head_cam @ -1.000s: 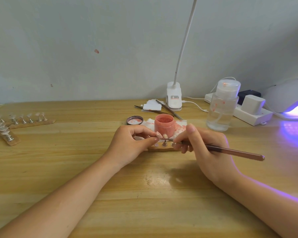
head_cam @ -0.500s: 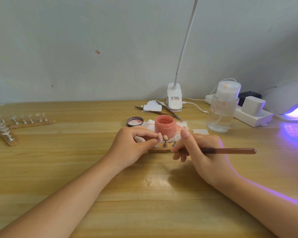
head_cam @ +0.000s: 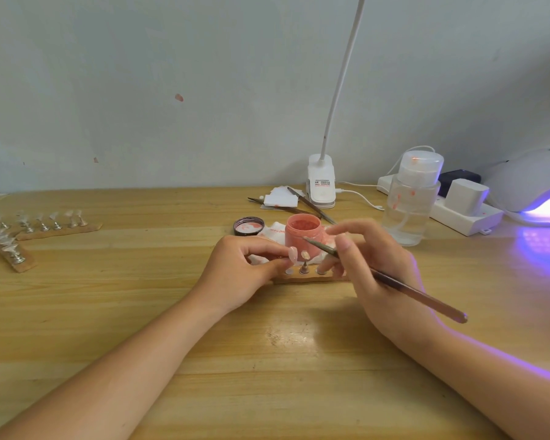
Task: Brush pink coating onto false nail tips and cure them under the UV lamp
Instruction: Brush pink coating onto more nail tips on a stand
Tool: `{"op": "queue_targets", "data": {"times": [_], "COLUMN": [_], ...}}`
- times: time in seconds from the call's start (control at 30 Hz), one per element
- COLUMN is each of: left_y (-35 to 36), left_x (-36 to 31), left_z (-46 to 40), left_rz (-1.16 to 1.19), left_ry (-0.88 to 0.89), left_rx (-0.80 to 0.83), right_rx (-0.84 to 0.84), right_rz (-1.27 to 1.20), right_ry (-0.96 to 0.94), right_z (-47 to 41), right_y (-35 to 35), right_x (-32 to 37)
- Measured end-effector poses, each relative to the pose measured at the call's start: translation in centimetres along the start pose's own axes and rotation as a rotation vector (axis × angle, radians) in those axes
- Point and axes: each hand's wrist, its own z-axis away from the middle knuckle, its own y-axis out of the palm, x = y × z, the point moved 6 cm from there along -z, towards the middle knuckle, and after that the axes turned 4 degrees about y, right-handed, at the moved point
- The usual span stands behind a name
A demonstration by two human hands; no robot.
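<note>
Brushing step under way, judged from the layout: right hand [head_cam: 378, 265] pinching the brush [head_cam: 385, 279] between thumb and fingers, bristle end raised at the rim of the open pink jar [head_cam: 302, 233], handle trailing back toward the right. Left hand [head_cam: 245, 268] curled at the near strip [head_cam: 308, 277], fingertips pinching the pink-coated nail tip [head_cam: 292, 254] at the strip's left end. Just beside it, a second nail tip [head_cam: 305, 255] standing on its little stand, pale and looking uncoated. Next move, probably: dip for more pink, then bring the bristles down onto that second tip with a light, steady touch while the left hand keeps the strip from sliding. Count so far: one jar, one jar lid [head_cam: 249, 226] lying apart on its left, two tips visible on the near strip, with any more hidden behind the right fingers. Two more strips of clear tips [head_cam: 45, 222] waiting far left on the tabletop [head_cam: 140, 312], too small to count exactly. One curing lamp [head_cam: 534, 185] glowing violet at far right, well apart from the work. Two spare tools [head_cam: 308, 204] behind the jar, one clear pump bottle [head_cam: 410, 198], one clip lamp [head_cam: 321, 182].
</note>
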Motion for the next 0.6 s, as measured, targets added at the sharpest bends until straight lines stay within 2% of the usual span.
{"op": "queue_targets", "data": {"times": [0.2,0.37,0.47,0.6], "left_y": [0.03,0.05,-0.17,-0.01], "left_x": [-0.02,0.07,0.32,0.07], "left_z": [0.03,-0.04,-0.04,-0.03], "left_rz": [0.043,0.044,0.017,0.024], "left_ry": [-0.019,-0.018,-0.026,-0.012], "left_rx": [-0.001,0.008,-0.018,0.011], "right_rx": [0.076,0.104,0.117,0.083], "right_rz": [0.209,0.209,0.116,0.201], "right_ry": [-0.122,-0.146,-0.15,-0.156], "right_z": [0.18,0.29,0.48,0.25], "right_y": [0.46,0.63,0.59,0.63], "right_x": [0.43,0.5,0.33,0.23]}}
